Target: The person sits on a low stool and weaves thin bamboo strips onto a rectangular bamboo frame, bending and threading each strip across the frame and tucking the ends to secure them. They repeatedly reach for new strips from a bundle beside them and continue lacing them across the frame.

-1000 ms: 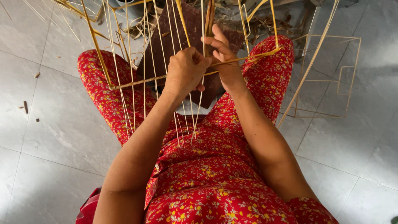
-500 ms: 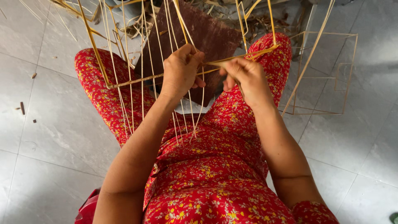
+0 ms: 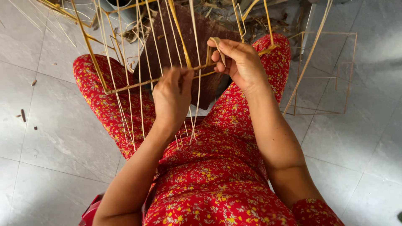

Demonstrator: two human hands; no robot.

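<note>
A bamboo frame (image 3: pixel 97 62) of thin yellow sticks rests across my knees, with several long pale strips (image 3: pixel 138 92) hanging down through it. My left hand (image 3: pixel 172 97) grips the frame's near horizontal bar among the strips. My right hand (image 3: pixel 238 62) pinches a thin pale strip (image 3: pixel 217 44) bent over the same bar, just right of the left hand. I sit in a red flowered dress (image 3: pixel 217 175). A dark brown board (image 3: pixel 209 29) lies under the frame between my knees.
A finished box-shaped bamboo frame (image 3: pixel 331 75) stands on the grey tiled floor (image 3: pixel 54 138) at the right. Loose bamboo scraps and more sticks (image 3: pixel 58 8) lie at the top. Small brown bits (image 3: pixel 23 115) dot the floor at the left.
My right hand closed from spread fingers onto a strip and shifted right along the bar. My left hand slid lower on the bar. The view moved closer.
</note>
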